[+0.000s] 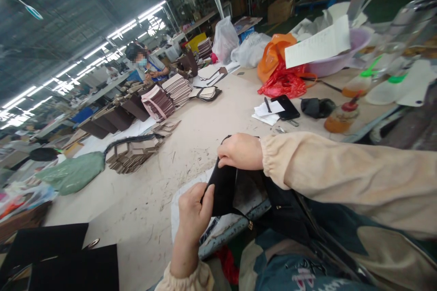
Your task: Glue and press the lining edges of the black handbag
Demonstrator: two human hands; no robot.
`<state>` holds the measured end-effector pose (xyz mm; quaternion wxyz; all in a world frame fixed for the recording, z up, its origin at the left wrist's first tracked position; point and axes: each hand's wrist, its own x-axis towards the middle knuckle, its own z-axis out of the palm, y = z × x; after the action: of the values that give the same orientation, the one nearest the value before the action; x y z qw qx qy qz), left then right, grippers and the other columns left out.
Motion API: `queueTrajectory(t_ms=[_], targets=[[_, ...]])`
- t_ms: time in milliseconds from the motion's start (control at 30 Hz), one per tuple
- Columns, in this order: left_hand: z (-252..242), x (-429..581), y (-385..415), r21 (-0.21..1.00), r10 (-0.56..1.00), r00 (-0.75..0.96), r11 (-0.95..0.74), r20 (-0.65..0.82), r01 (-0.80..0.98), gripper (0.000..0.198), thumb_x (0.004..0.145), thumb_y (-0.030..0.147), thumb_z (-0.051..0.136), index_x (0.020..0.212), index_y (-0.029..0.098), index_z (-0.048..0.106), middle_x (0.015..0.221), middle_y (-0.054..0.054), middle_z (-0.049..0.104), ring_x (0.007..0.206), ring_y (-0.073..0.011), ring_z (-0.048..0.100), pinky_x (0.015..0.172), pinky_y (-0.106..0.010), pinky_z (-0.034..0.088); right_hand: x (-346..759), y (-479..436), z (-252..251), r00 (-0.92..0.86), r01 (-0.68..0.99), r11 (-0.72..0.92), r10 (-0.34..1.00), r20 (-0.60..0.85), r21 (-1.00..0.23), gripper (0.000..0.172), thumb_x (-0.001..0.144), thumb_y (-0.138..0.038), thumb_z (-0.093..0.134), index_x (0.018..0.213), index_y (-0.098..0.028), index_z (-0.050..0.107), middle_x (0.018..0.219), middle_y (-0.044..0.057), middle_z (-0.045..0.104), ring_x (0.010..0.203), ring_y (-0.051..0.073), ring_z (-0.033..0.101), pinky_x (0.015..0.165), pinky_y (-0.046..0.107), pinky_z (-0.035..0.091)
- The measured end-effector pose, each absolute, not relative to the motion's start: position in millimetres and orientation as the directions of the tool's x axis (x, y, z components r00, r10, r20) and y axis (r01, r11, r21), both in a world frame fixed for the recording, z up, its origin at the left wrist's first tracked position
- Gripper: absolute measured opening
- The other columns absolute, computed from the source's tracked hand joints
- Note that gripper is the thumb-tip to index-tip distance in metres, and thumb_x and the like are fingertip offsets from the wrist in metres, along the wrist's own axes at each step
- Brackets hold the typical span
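Both hands grip a black bag [223, 191] at the near edge of the table. My left hand [195, 211] pinches its left edge, thumb on the side toward me. On the upper edge, the fingers of my right hand [241, 151] are curled tight. The black material is stretched between the two hands, and a small metal zip pull [250, 225] dangles from it. More of the bag drapes over the lap, partly hidden under the right sleeve [341, 173]. What lies inside the bag cannot be made out.
Stacks of brown and pale cut pieces [134, 152] stand across the table [143, 209]. Black panels [75, 263] lie near left. Toward the right are a phone [286, 107], a red plastic bag [283, 79] and bottles of amber liquid [341, 118]. A co-worker [146, 63] sits farther back.
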<state>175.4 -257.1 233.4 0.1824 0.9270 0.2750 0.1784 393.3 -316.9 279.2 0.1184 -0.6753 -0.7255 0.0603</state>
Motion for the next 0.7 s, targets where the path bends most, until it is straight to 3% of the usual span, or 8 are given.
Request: queueTrajectory(t_ms=[700], targets=[[229.6,176.1,-247.3,0.618,0.672,0.721,-0.642,0.168,0.454,0.034,0.087,0.038,0.053,0.062,0.016,0.054,0.055,0.004,0.041,0.053,-0.0085,0.04,0.054,-0.022,0.031,398.0,-321.8,273.8,-0.114,0.951,0.144,0.986,0.123,-0.273,0.021,0.084,-0.037,0.06,0.078,-0.018,0.069,0.081,0.004,0.07,0.078,0.017,0.062,0.064,0.025,0.035]])
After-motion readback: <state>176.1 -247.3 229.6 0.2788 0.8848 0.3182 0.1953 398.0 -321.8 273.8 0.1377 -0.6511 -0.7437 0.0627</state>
